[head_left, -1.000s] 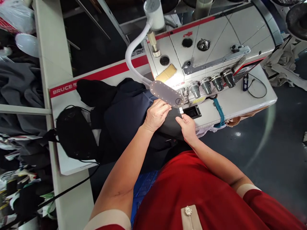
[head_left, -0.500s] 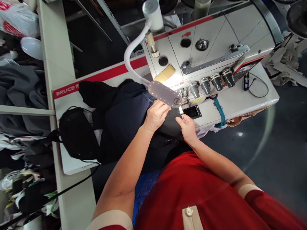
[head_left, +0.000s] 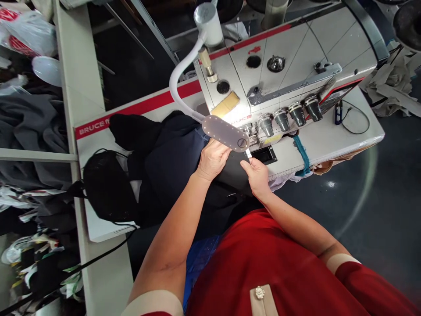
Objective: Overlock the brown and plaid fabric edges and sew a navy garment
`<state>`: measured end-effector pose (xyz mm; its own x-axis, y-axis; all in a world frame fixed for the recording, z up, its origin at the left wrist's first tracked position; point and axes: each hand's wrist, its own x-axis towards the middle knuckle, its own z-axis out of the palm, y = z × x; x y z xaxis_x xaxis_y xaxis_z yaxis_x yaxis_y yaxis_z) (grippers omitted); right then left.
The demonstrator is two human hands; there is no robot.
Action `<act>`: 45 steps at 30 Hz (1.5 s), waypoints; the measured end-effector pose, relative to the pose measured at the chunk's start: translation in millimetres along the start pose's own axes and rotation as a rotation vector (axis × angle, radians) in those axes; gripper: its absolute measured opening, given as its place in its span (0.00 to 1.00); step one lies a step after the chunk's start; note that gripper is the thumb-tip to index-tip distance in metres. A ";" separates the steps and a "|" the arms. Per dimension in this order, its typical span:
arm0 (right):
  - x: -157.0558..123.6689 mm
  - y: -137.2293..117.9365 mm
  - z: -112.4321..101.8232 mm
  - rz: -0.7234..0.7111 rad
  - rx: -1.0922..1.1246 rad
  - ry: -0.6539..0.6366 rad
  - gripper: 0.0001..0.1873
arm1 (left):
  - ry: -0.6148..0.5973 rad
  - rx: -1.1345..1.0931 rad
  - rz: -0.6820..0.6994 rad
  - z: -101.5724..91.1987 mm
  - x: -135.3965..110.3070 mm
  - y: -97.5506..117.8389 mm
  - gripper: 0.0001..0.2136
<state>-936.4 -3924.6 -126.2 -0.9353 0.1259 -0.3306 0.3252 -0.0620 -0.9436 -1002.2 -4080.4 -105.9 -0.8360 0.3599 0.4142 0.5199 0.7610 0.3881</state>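
Observation:
A dark navy garment [head_left: 171, 162] lies on the white sewing table [head_left: 98, 219], running under the head of a grey overlock machine [head_left: 283, 79]. My left hand [head_left: 213, 159] rests on the cloth just left of the needle area, fingers curled and pressing it down. My right hand [head_left: 257, 173] pinches a small white label [head_left: 248, 153] at the cloth's edge, right under the flexible lamp's head [head_left: 225, 133].
A black bag [head_left: 107, 186] with a strap sits on the table's left part. Piles of cloth and plastic bags fill the shelves at far left. A teal thread bundle [head_left: 301, 153] hangs over the table's front edge. Fabric scraps lie on the floor at top right.
Both hands have crept slightly towards the machine with the cloth and label; the label now sits partly under the lamp head. The view has shifted a little.

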 end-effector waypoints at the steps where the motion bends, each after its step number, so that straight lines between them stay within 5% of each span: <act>1: 0.0 -0.4 0.5 -0.002 0.001 0.003 0.17 | 0.001 -0.010 0.000 -0.2 0.7 -0.4 0.09; 17: -0.3 -3.2 5.3 -0.028 -0.032 0.086 0.22 | 0.065 0.011 0.002 9.7 -1.4 -12.3 0.08; 38: -2.2 -5.8 0.2 -0.025 -0.054 0.061 0.18 | 0.085 -0.012 -0.027 12.5 7.6 -18.7 0.08; 45: -4.0 -5.8 -1.5 0.042 0.035 0.019 0.17 | 0.101 0.143 0.001 3.7 10.9 -12.4 0.08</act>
<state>-934.3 -3923.3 -119.4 -0.9181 0.1412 -0.3703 0.3585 -0.1021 -0.9279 -1018.4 -4083.9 -109.3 -0.8096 0.3105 0.4981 0.4847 0.8323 0.2690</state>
